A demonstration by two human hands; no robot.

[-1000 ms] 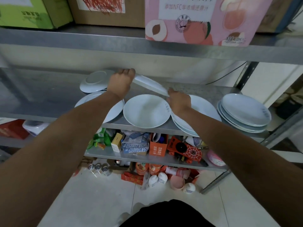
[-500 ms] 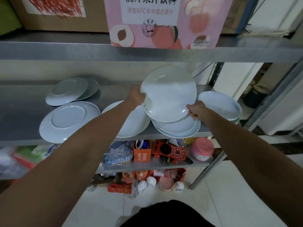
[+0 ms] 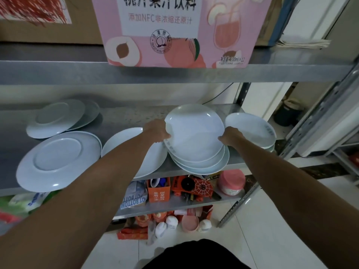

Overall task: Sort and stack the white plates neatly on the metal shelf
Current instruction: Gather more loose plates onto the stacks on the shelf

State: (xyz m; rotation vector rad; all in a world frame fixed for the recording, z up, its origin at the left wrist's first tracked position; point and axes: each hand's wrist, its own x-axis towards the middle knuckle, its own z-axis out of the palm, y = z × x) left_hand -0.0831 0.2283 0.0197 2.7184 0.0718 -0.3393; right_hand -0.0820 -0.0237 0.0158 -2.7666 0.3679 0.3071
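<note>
The metal shelf (image 3: 124, 117) is a dull grey sheet, speckled and worn, set against a pale wall (image 3: 136, 92). Over its front edge, right of the middle, both hands hold one white plate (image 3: 196, 133). The left hand (image 3: 156, 132) grips the plate's left rim with curled fingers, and the right hand (image 3: 230, 134) pinches the right rim. The plate is tilted, far edge raised, over a stack of plates (image 3: 213, 166) that overhangs the front edge; I cannot tell whether it touches them.

Near the right end sits a second pile (image 3: 250, 131). Just left of the stack a single plate (image 3: 124, 140) lies partly under the left forearm. At the front left corner an upturned plate (image 3: 58, 160) juts past the edge, and two more upturned plates (image 3: 56, 119) overlap at the rear left.

On the upper shelf (image 3: 174, 74) stand a pink juice carton (image 3: 178, 32) and a brown cardboard box (image 3: 38, 20). The lower shelf (image 3: 174, 204) is crowded with an orange box (image 3: 158, 189), a pink tub (image 3: 231, 181) and packets. More small containers lie on the pale tiled floor (image 3: 262, 239) beneath.
</note>
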